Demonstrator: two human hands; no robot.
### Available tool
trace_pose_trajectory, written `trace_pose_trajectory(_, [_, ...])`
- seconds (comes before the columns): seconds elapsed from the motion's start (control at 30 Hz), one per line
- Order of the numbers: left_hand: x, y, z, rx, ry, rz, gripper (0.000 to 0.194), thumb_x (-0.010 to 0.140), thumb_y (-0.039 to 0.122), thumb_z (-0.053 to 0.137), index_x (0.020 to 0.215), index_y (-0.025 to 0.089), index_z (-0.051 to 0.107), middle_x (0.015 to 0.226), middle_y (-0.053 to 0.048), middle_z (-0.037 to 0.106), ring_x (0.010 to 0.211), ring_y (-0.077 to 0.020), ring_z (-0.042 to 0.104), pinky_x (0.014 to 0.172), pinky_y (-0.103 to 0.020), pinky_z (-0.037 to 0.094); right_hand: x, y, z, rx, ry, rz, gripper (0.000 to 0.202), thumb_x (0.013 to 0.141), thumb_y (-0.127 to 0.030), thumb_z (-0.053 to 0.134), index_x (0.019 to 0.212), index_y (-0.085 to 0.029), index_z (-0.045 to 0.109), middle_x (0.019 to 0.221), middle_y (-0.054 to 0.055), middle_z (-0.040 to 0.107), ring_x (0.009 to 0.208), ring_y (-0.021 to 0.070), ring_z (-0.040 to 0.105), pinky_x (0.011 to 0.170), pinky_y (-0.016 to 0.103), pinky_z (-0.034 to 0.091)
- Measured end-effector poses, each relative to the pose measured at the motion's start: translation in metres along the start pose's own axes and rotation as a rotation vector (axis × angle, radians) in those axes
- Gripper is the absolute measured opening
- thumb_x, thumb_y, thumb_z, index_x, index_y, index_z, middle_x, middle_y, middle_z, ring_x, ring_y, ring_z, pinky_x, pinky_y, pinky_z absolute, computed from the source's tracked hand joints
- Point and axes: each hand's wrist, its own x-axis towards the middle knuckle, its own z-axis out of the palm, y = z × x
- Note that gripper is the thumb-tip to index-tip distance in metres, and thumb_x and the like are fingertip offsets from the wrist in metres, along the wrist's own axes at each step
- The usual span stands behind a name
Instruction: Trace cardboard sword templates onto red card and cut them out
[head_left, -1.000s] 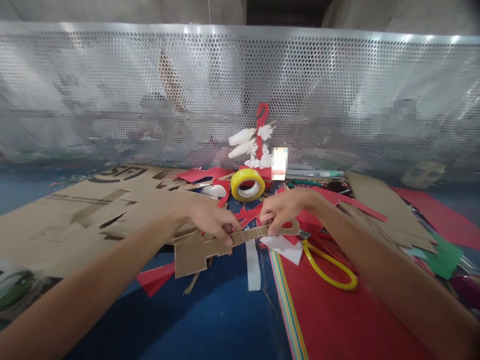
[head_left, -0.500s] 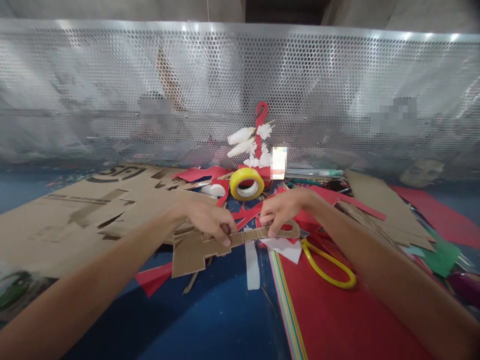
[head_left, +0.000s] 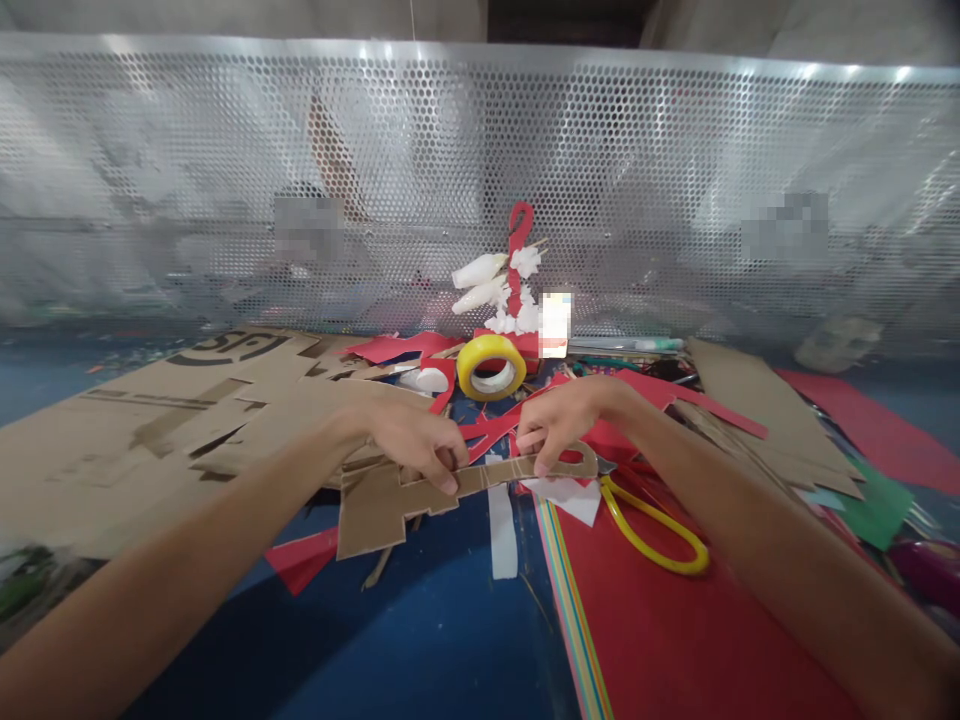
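Note:
A cut cardboard piece (head_left: 375,510) has a wide stepped end at the left and a narrow strip ending in a loop at the right. My left hand (head_left: 421,445) pinches it where the wide part meets the strip. Near the loop, my right hand (head_left: 559,425) grips the strip between thumb and fingers. Yellow-handled scissors (head_left: 660,535) lie just right of the loop, their blades mostly hidden. A white strip (head_left: 503,535) rests on the blue surface below the cardboard. Beyond my hands stands a yellow tape roll (head_left: 491,368).
Large cardboard sheets (head_left: 97,440) cover the left side. A stack of coloured paper, red on top (head_left: 660,640), lies front right. Behind the tape, a red looped piece with white flowers (head_left: 517,270) stands before a perforated metal panel (head_left: 645,180). Green paper (head_left: 874,500) lies right.
The view has shifted slightly. The cardboard's wide left end sits a little lower, and both hands keep their hold on the piece.

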Motion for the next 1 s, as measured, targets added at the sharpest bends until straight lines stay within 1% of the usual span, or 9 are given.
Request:
trace_pose_trajectory(0.07, [0.000, -0.002, -0.001, 0.034, 0.011, 0.019, 0.018, 0.086, 0.035, 0.063, 0.089, 0.018, 0.066, 0.079, -0.002, 0.070, 0.066, -0.0152, 0.061, 0.054, -0.022, 0.046, 0.000, -0.001, 0.000, 0.008, 0.004, -0.007, 0.054, 0.082, -0.040, 0.072, 0.062, -0.020, 0.026, 0.060, -0.008, 0.026, 0.056, 0.0076, 0.028, 0.053, 0.027, 0.023])
trace_pose_trajectory(0.13, [-0.002, -0.004, -0.002, 0.080, 0.019, 0.029, 0.017, 0.086, 0.035, 0.064, 0.086, 0.018, 0.064, 0.076, -0.002, 0.068, 0.064, -0.0143, 0.059, 0.053, -0.021, 0.044, -0.002, -0.001, -0.001, 0.009, 0.002, -0.005, 0.051, 0.081, -0.040, 0.072, 0.061, -0.019, 0.031, 0.060, -0.008, 0.036, 0.057, 0.0078, 0.034, 0.055, 0.027, 0.026])
trace_pose_trajectory(0.23, [-0.009, -0.006, -0.003, 0.148, 0.022, 0.027, 0.019, 0.086, 0.035, 0.064, 0.079, 0.018, 0.061, 0.073, 0.000, 0.066, 0.063, -0.0132, 0.056, 0.054, -0.021, 0.040, -0.005, 0.000, -0.003, 0.056, -0.010, 0.035, 0.035, 0.079, -0.038, 0.074, 0.065, -0.017, 0.050, 0.074, -0.002, 0.061, 0.070, 0.0112, 0.053, 0.062, 0.026, 0.037])
trace_pose_trajectory(0.3, [-0.014, -0.005, -0.004, 0.162, 0.010, 0.015, 0.020, 0.085, 0.035, 0.063, 0.075, 0.019, 0.059, 0.070, 0.001, 0.064, 0.062, -0.0127, 0.053, 0.054, -0.021, 0.038, -0.008, 0.002, -0.004, 0.101, -0.021, 0.055, 0.026, 0.076, -0.037, 0.075, 0.074, -0.015, 0.062, 0.086, 0.002, 0.069, 0.081, 0.0152, 0.061, 0.069, 0.026, 0.042])
trace_pose_trajectory(0.37, [-0.018, -0.003, -0.004, 0.146, -0.006, -0.011, 0.019, 0.085, 0.035, 0.063, 0.075, 0.020, 0.058, 0.068, 0.002, 0.063, 0.061, -0.0129, 0.052, 0.053, -0.021, 0.037, -0.010, 0.003, -0.004, 0.114, -0.033, 0.073, 0.027, 0.074, -0.038, 0.077, 0.084, -0.014, 0.068, 0.087, 0.002, 0.071, 0.083, 0.0173, 0.064, 0.072, 0.027, 0.045])
trace_pose_trajectory(0.47, [-0.018, -0.002, -0.003, 0.089, -0.032, -0.037, 0.016, 0.082, 0.035, 0.065, 0.078, 0.020, 0.061, 0.070, 0.001, 0.065, 0.064, -0.0145, 0.056, 0.055, -0.021, 0.039, -0.010, 0.004, -0.005, 0.124, -0.071, 0.107, 0.033, 0.072, -0.039, 0.080, 0.092, -0.013, 0.071, 0.086, 0.003, 0.072, 0.083, 0.0187, 0.066, 0.071, 0.028, 0.046])
trace_pose_trajectory(0.7, [0.004, -0.014, 0.001, 0.014, -0.110, -0.026, 0.016, 0.080, 0.035, 0.066, 0.085, 0.020, 0.065, 0.077, -0.001, 0.069, 0.069, -0.0170, 0.060, 0.060, -0.023, 0.044, -0.005, 0.006, 0.001, 0.130, -0.168, 0.193, 0.045, 0.062, -0.045, 0.087, 0.089, -0.013, 0.071, 0.079, 0.001, 0.071, 0.078, 0.0197, 0.068, 0.068, 0.028, 0.047])
trace_pose_trajectory(0.8, [0.010, -0.016, 0.001, 0.037, -0.120, -0.013, 0.017, 0.079, 0.036, 0.066, 0.084, 0.019, 0.065, 0.075, -0.001, 0.067, 0.068, -0.0166, 0.059, 0.061, -0.023, 0.044, -0.006, 0.005, 0.006, 0.100, -0.164, 0.192, 0.046, 0.061, -0.045, 0.088, 0.089, -0.013, 0.071, 0.078, 0.001, 0.071, 0.076, 0.0181, 0.067, 0.064, 0.026, 0.046])
trace_pose_trajectory(1.0, [0.017, 0.005, -0.007, 0.215, -0.118, 0.007, 0.018, 0.077, 0.036, 0.067, 0.083, 0.019, 0.067, 0.079, -0.002, 0.067, 0.075, -0.0184, 0.062, 0.062, -0.022, 0.045, -0.013, 0.001, 0.017, 0.062, -0.194, 0.243, 0.039, 0.066, -0.040, 0.087, 0.088, -0.012, 0.070, 0.073, 0.000, 0.069, 0.073, 0.0171, 0.066, 0.063, 0.026, 0.045])
